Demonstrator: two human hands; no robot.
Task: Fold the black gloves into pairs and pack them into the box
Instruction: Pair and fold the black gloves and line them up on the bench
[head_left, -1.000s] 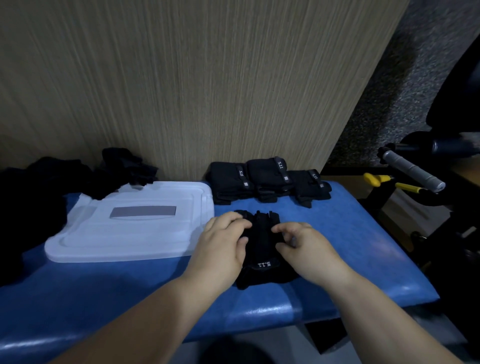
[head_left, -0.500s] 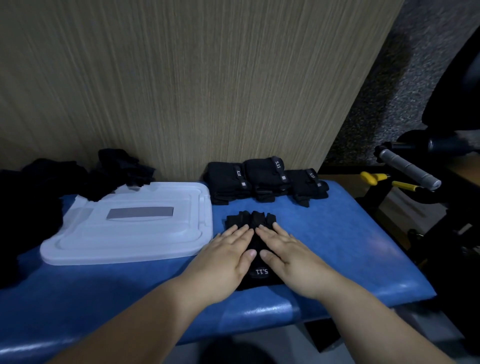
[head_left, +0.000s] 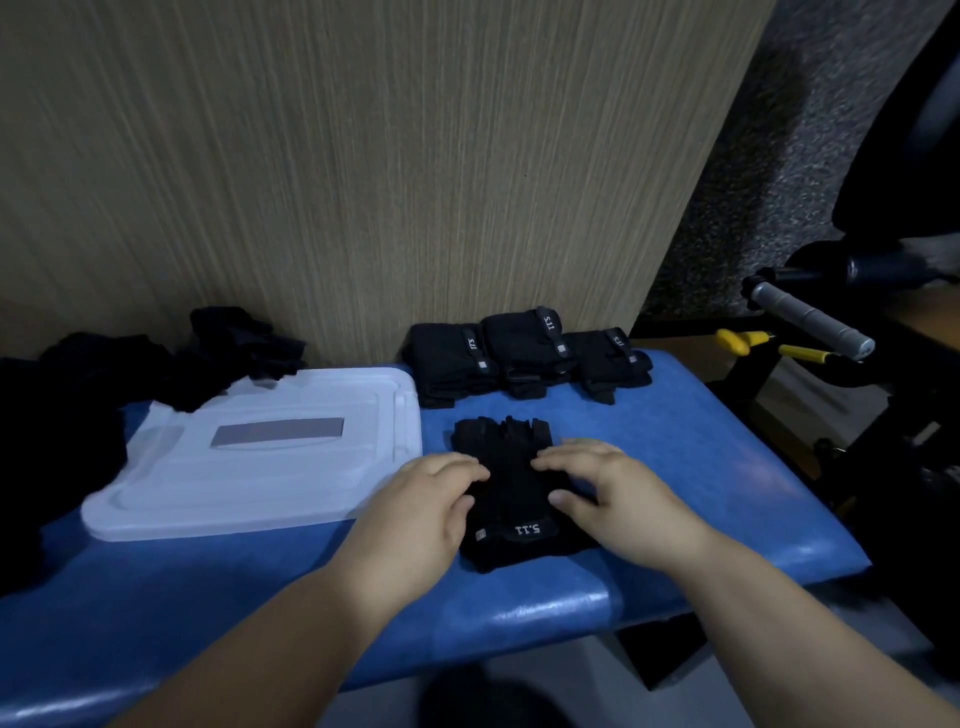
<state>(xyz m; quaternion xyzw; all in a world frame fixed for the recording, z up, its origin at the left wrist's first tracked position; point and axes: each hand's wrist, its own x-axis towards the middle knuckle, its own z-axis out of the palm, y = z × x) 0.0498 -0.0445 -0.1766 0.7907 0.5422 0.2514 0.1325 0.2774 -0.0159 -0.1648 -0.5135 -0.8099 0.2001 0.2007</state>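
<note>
Folding goes best evenly: the left hand (head_left: 415, 512) and right hand (head_left: 621, 499), fingers (head_left: 457, 466) curled, seem to pinch the gloves (head_left: 511, 491) lying near the bench's (head_left: 727, 467) front edge; bring both sides over together, keeping the stacked pair aligned.

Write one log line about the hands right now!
step: folding | left hand: curled on gloves | right hand: curled on gloves | done: three folded pairs by wall
</note>
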